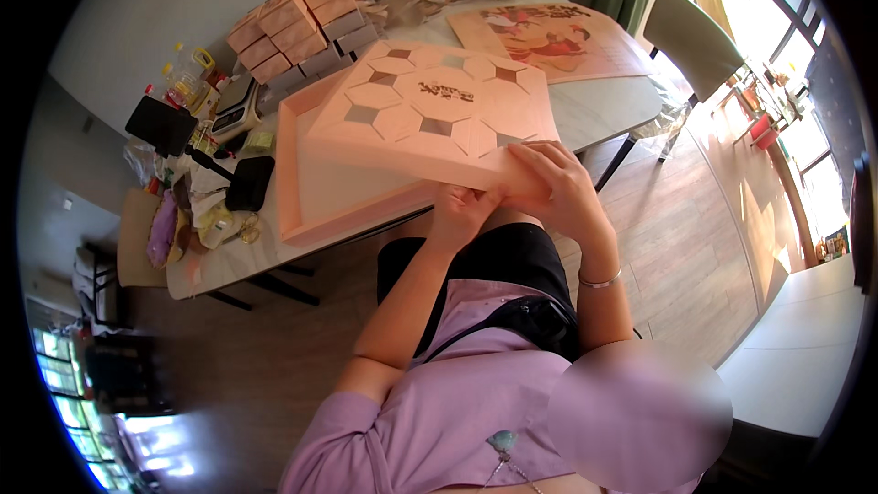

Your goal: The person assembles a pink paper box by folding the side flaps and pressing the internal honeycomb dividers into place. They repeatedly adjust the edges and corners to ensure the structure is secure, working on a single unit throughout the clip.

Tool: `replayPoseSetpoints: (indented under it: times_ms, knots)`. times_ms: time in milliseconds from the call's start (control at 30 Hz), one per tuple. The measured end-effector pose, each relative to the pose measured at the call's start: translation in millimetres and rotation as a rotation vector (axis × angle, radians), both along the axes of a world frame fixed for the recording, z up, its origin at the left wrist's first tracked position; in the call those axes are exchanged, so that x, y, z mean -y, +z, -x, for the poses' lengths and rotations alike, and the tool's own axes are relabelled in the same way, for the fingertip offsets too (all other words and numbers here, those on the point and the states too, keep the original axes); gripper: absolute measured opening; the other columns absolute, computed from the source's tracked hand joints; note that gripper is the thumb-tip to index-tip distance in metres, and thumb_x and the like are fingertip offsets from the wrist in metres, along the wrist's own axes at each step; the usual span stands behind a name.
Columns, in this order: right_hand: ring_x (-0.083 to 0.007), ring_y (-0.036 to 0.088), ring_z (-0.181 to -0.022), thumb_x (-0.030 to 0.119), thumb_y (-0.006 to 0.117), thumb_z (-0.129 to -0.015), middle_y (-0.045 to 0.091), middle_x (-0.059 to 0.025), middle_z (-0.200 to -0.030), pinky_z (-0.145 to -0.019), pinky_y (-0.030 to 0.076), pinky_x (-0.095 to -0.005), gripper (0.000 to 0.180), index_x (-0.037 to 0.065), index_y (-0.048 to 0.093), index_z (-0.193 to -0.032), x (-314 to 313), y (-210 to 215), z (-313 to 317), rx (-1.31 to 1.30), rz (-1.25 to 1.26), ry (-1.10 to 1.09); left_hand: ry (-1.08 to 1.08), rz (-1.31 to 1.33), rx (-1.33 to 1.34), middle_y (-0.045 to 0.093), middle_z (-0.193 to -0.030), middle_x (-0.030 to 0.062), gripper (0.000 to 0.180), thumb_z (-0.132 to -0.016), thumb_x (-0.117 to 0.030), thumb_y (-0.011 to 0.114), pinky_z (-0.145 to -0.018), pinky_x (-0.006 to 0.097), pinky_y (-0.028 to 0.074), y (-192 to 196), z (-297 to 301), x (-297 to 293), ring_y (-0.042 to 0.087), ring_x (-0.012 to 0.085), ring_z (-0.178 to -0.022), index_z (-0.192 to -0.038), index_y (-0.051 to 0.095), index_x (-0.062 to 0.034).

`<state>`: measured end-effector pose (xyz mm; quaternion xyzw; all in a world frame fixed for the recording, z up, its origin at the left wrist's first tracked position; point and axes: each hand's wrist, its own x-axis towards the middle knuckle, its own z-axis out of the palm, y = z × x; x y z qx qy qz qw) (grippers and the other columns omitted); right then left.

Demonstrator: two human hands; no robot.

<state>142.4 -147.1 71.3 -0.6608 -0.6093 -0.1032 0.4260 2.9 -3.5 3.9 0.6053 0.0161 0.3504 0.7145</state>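
Both hands are at the near right corner of a pink cardboard insert (430,96) with several octagonal cut-outs and dark printing in its middle. My left hand (460,212) is closed, its fingers pinched at the folded front side from below. My right hand (558,185) wraps round the corner, fingers on top and the thumb toward the left hand. Tilted, the insert partly covers a shallow pink box frame (291,160) lying on the table. The frame's right part is hidden under it.
Small pink boxes (293,23) are stacked at the back left. A printed pink lid (558,41) lies far right. A black phone stand (249,185), a scale (236,110) and bottles (187,78) crowd the left of the marble-look table (604,110). A chair (693,41) stands beyond.
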Motion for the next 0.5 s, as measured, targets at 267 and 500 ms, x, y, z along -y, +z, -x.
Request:
replayPoseSetpoints:
  times_ms: [267, 500]
  knots:
    - [-0.0293, 0.068, -0.105, 0.024, 0.084, -0.078, 0.072, -0.0088, -0.107, -0.093, 0.054, -0.0426, 0.038, 0.008, 0.075, -0.111, -2.7, -3.0, 2.1, 0.079, -0.016, -0.02, -0.032, -0.045, -0.007, 0.073, -0.112, 0.0063, 0.021, -0.097, -0.001, 0.071, -0.092, 0.027, 0.056, 4.3, -7.0, -0.9, 0.068, 0.0132, -0.103, -0.118, 0.072, 0.0012]
    - [-0.0284, 0.07, -0.097, 0.02, 0.083, -0.08, 0.073, -0.0082, -0.105, -0.086, 0.057, -0.0399, 0.034, 0.007, 0.075, -0.111, -6.3, -1.9, 8.3, 0.059, -0.057, -0.08, 0.054, 0.0, -0.011, 0.075, -0.108, 0.007, 0.019, -0.094, 0.0, 0.074, -0.09, 0.029, 0.058, 12.1, -10.0, -2.4, 0.07, 0.0145, -0.099, -0.114, 0.074, 0.0011]
